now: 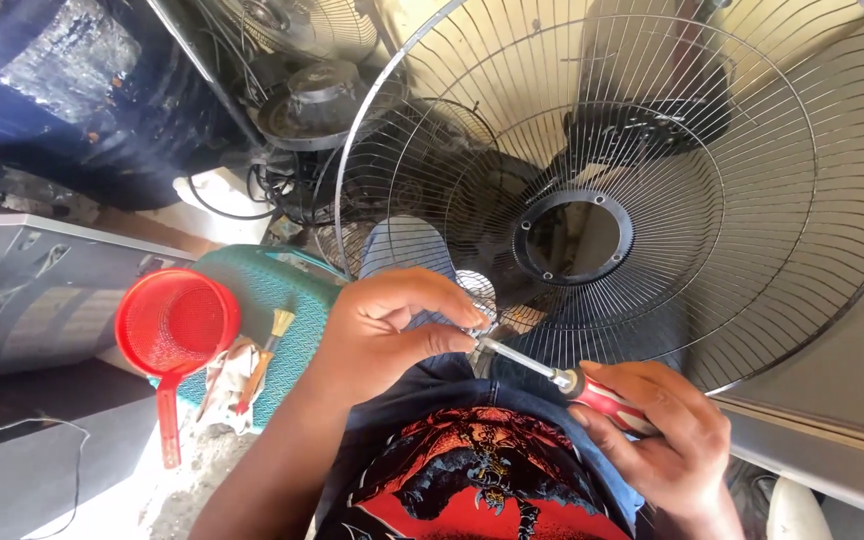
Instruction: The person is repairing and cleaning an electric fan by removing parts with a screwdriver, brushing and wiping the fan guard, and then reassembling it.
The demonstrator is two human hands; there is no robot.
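A large round wire fan guard (pixel 732 200) with a black centre ring (pixel 572 238) stands tilted in front of me. My left hand (pixel 392 330) pinches the guard's rim at its lower edge, fingers closed around a small metal clip or screw there. My right hand (pixel 657 430) grips a screwdriver (pixel 562 378) with a red handle. Its metal shaft points up and left, and its tip meets the spot under my left fingers.
A red plastic strainer with a handle (pixel 174 335) lies on a teal woven box (pixel 272 300), beside a small paintbrush (pixel 264 355) and a rag. A grey casing (pixel 42 285) sits at the left. More fan guards and motors (pixel 312 100) are piled behind.
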